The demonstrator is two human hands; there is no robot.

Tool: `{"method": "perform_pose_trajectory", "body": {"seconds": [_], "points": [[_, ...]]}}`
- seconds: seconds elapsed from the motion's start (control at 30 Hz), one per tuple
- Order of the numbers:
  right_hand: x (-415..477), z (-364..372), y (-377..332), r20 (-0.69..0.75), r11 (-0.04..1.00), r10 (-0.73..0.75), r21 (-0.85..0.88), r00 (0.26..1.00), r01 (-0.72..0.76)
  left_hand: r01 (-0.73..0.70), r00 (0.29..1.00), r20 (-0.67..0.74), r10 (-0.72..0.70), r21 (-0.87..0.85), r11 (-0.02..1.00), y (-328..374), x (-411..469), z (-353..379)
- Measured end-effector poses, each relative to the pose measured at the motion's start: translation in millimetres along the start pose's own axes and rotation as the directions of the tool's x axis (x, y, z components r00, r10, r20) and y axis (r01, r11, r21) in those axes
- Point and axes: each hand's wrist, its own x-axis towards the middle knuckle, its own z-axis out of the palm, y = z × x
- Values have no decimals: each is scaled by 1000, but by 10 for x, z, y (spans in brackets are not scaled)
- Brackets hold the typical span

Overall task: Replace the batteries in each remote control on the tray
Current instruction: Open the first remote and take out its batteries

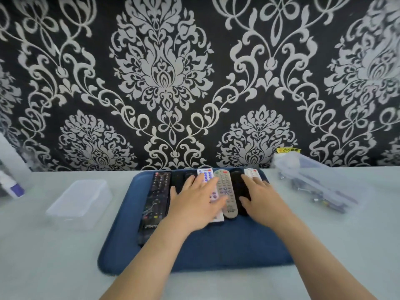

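a: status, left side?
b: clear box beside blue tray. long black remote leftmost on tray. left hand flat, fingers straight, grasping nothing, resting on white remote.
a: right side?
b: grey remote between the hands. right hand flat, released, on black remote.

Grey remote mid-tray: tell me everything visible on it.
The grey remote lies face up on the blue tray, pointing away from the person. It looks plastic, with rounded ends, rows of small pale buttons, and red and green buttons at the far end. A white remote sits on its left, a black remote on its right. Fingertips of the left hand overlap its left edge. Underside hidden.
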Motion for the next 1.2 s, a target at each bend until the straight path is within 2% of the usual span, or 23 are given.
{"method": "perform_pose_trajectory", "body": {"seconds": [0.07,0.17,0.33,0.43,0.6,0.73,0.9,1.03,1.13,1.2], "points": [[23,-39,-9,-5,993,-41,108,999,41,-12,992,129,3,71,997,83,26,138],[37,-73,-19,-1,983,-61,171,998,60,-14,990,142,-3,118,993,51,24,215],[48,-92,39,51,986,13,-168,999,-4,-2,989,146,-18,135,991,-24,24,178],[28,-70,1,64,977,21,-214,998,-6,19,991,127,-37,141,990,-14,-14,175],[12,15,-82,108,994,-48,-95,993,59,44,995,79,-54,123,991,-38,-66,180],[10,10,-23,107,994,-79,-65,991,86,53,998,-53,-46,120,991,-148,-33,174],[60,27,67,-4,990,-130,53,992,130,-93,996,18,91,119,989,-88,-82,223],[62,-4,20,-76,994,-106,-8,992,105,-134,991,42,129,136,982,-73,-107,241],[9,4,-143,-198,960,-244,94,950,266,-106,991,-73,110,64,992,-156,-143,141],[-52,80,-284,-151,900,-374,180,915,397,-36,985,-169,47,67,997,-243,-154,118]]}}
